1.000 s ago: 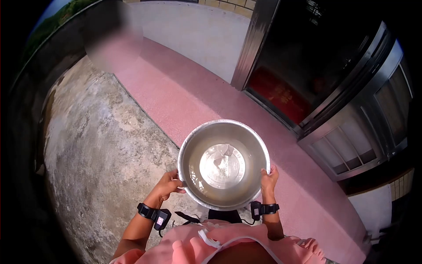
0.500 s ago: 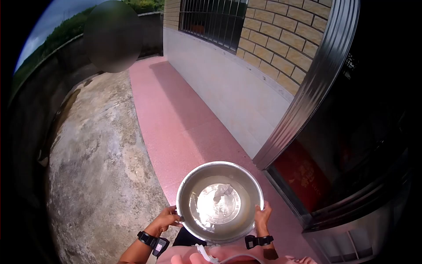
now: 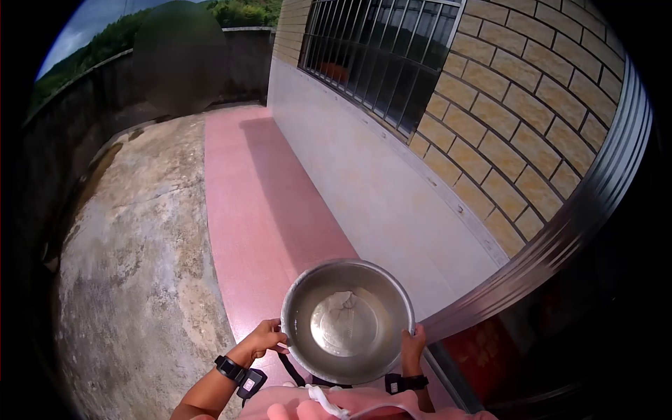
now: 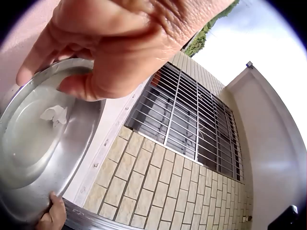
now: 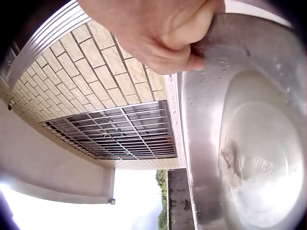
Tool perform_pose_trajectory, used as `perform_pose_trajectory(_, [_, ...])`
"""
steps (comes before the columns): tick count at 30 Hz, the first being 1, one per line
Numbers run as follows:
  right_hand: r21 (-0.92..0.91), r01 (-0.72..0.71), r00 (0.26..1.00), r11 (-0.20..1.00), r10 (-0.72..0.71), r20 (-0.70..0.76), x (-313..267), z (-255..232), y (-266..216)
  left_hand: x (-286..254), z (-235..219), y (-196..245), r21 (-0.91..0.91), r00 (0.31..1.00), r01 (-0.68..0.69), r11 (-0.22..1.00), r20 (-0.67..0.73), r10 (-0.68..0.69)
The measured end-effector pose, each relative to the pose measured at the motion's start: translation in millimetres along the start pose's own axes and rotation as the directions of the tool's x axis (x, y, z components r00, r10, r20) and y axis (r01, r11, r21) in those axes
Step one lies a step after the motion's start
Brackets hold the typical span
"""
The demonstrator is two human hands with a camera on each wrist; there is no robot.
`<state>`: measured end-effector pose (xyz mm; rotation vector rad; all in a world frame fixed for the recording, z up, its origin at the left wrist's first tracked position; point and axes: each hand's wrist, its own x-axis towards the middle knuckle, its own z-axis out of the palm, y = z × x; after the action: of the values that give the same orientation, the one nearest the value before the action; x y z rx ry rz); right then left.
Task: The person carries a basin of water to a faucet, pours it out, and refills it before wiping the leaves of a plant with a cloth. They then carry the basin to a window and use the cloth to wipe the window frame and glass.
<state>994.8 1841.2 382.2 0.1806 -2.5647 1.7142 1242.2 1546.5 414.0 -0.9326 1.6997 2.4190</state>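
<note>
A round metal basin [image 3: 381, 288] is held in front of the body, with shallow cloudy water in it. A pale, crumpled scrap [image 4: 55, 115] lies in the water over the basin's flat round bottom. My left hand [image 3: 264, 337] grips the left side of the rim; in the left wrist view its thumb comes over the edge. On the opposite side, my right hand [image 3: 413, 343] holds the rim, with the thumb [image 5: 194, 63] on the inner side. Water drops dot the basin's inner wall in the right wrist view.
A pink walkway [image 3: 241, 210] runs ahead beside rough concrete ground [image 3: 140, 245]. To the right stand a white lower wall [image 3: 350, 168], yellow brick [image 3: 511, 105] and a barred window [image 3: 378, 56]. A metal door frame [image 3: 560, 245] and a red mat [image 3: 483, 346] are close at right.
The view has swung left and up, so the doorway has shifted to the right edge and the window has come in. Both hands keep their hold on the basin, which sits lower in view.
</note>
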Motion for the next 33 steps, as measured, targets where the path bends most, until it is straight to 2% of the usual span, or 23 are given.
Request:
perform_pose_trajectory(2, [0.032,-0.008,1.0,0.999,0.008,0.015,49,48,-20,52,-28,22,0.051,1.0,-0.007,0.999,-0.025,0.008])
perform_pose_trajectory(4, [0.092,-0.016,1.0,0.996,0.013,0.025,95,98,-22,91,-43,55,-0.007,0.994,-0.048,0.999,-0.095,0.047])
perform_pose_trajectory(5, [0.1,-0.002,0.999,0.995,-0.003,0.042,118,123,-20,112,-57,67,-0.029,0.997,-0.009,1.0,-0.075,0.006])
perform_pose_trajectory(7, [0.128,0.032,0.996,0.991,-0.042,0.076,171,174,-21,144,-69,106,-0.047,0.992,-0.069,0.997,-0.109,0.063])
perform_pose_trajectory(8, [0.099,0.035,0.995,0.994,-0.044,0.087,191,190,-24,160,-74,125,-0.085,0.988,-0.104,0.991,-0.123,0.093])
perform_pose_trajectory(10, [0.089,0.059,0.991,0.994,-0.069,0.113,241,248,-48,203,-98,153,-0.053,0.984,-0.012,0.999,-0.179,0.003])
perform_pose_trajectory(13, [0.03,0.079,0.985,0.996,-0.083,0.154,301,317,-73,257,-129,201,-0.072,0.973,-0.04,0.997,-0.229,0.022])
perform_pose_trajectory(18, [0.053,0.117,0.977,0.992,-0.125,0.175,386,422,-111,349,-188,279,-0.086,0.97,-0.055,0.995,-0.24,0.033])
perform_pose_trajectory(20, [0.049,0.116,0.98,0.992,-0.123,0.159,416,467,-125,389,-216,315,-0.016,0.976,-0.054,0.998,-0.212,0.049])
perform_pose_trajectory(24, [0.056,0.083,0.991,0.995,-0.088,0.103,470,554,-145,474,-285,376,-0.006,0.989,-0.073,0.997,-0.126,0.072])
perform_pose_trajectory(29, [0.042,0.058,0.997,0.997,-0.06,0.044,526,655,-171,570,-366,458,0.072,0.997,0.006,0.997,-0.072,-0.001])
perform_pose_trajectory(33, [0.006,0.032,0.999,0.999,-0.032,0.013,568,724,-192,641,-423,503,0.043,0.999,0.04,0.998,0.027,-0.041])
